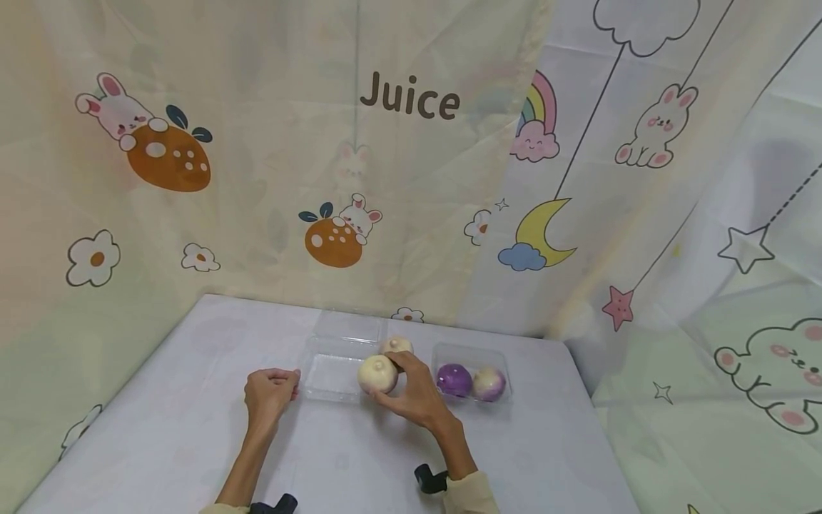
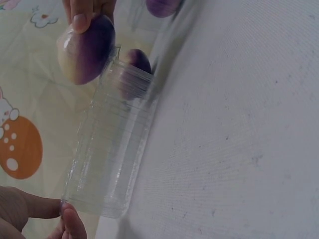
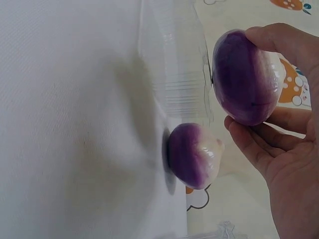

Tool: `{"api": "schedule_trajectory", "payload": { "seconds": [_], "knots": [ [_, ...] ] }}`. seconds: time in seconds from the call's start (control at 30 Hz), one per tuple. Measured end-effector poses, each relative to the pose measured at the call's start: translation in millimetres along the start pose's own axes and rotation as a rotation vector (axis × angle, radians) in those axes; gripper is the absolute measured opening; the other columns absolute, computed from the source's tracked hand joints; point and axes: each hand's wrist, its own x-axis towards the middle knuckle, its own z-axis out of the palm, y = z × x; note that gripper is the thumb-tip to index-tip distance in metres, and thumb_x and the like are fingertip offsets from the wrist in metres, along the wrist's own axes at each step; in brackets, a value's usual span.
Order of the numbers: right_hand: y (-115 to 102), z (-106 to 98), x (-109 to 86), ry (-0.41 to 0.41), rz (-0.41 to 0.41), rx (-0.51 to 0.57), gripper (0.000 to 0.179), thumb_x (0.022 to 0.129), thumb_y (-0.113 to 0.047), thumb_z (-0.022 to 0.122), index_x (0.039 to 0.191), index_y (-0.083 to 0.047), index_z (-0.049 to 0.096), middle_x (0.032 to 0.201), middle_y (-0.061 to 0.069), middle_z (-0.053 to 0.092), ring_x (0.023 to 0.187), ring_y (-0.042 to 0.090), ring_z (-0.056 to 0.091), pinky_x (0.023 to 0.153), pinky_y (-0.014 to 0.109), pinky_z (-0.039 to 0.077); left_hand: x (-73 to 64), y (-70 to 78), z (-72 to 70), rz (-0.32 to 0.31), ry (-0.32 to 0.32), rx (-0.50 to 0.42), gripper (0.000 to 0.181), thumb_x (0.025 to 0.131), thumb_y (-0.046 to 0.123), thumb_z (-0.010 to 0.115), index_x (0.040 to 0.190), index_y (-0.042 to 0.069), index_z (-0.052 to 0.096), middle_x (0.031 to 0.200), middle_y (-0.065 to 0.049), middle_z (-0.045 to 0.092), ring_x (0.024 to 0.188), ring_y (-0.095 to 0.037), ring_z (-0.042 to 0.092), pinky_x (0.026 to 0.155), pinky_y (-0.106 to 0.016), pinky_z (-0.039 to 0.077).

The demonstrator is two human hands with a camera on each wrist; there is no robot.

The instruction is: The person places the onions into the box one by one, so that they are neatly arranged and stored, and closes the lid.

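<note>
My right hand grips a shiny purple and white turnip between thumb and fingers. It holds the turnip up at the right end of an open clear plastic box, purple side down in the head view. With thumb and finger, my left hand pinches the left edge of that box, as the left wrist view shows. Another turnip stands on the table just beyond the held one, beside the box; in the head view this rear turnip is partly hidden.
To the right, a second clear plastic box contains a purple turnip and a white and purple one. The first box's raised lid lies toward the back. A printed curtain hangs behind the white table.
</note>
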Motion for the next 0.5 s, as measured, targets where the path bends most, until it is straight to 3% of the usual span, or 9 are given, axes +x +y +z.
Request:
{"api": "schedule_trajectory", "payload": {
  "seconds": [0.13, 0.33, 0.5],
  "knots": [
    [-1, 0, 3.9, -0.024, 0.017, 0.012, 0.065, 0.086, -0.033, 0.093, 0.14, -0.009, 0.067, 0.133, 0.006, 0.074, 0.112, 0.015, 0.068, 0.094, 0.046, 0.067, 0.7, 0.1, -0.7, -0.007, 0.002, -0.006, 0.026, 0.101, 0.012, 0.073, 0.101, -0.014, 0.076, 0.07, -0.007, 0.076, 0.06, -0.014, 0.07, 0.054, -0.021, 0.061],
    [-4, -1, 11.7, -0.033, 0.024, 0.005, 0.069, 0.085, -0.036, 0.093, 0.142, -0.007, 0.067, 0.138, 0.009, 0.074, 0.13, 0.023, 0.069, 0.106, 0.04, 0.065, 0.6, 0.2, -0.7, -0.018, 0.001, -0.011, 0.027, 0.101, 0.012, 0.074, 0.101, -0.014, 0.076, 0.071, -0.008, 0.077, 0.061, -0.016, 0.072, 0.055, -0.023, 0.063],
    [-6, 1, 16.5, -0.052, 0.021, 0.021, 0.068, 0.086, -0.037, 0.093, 0.141, -0.007, 0.067, 0.136, 0.009, 0.074, 0.121, 0.021, 0.071, 0.098, 0.038, 0.067, 0.2, 0.1, -0.5, -0.022, 0.0, -0.012, 0.026, 0.101, 0.012, 0.074, 0.1, -0.014, 0.076, 0.071, -0.008, 0.076, 0.062, -0.017, 0.072, 0.055, -0.023, 0.062]
  ]
}}
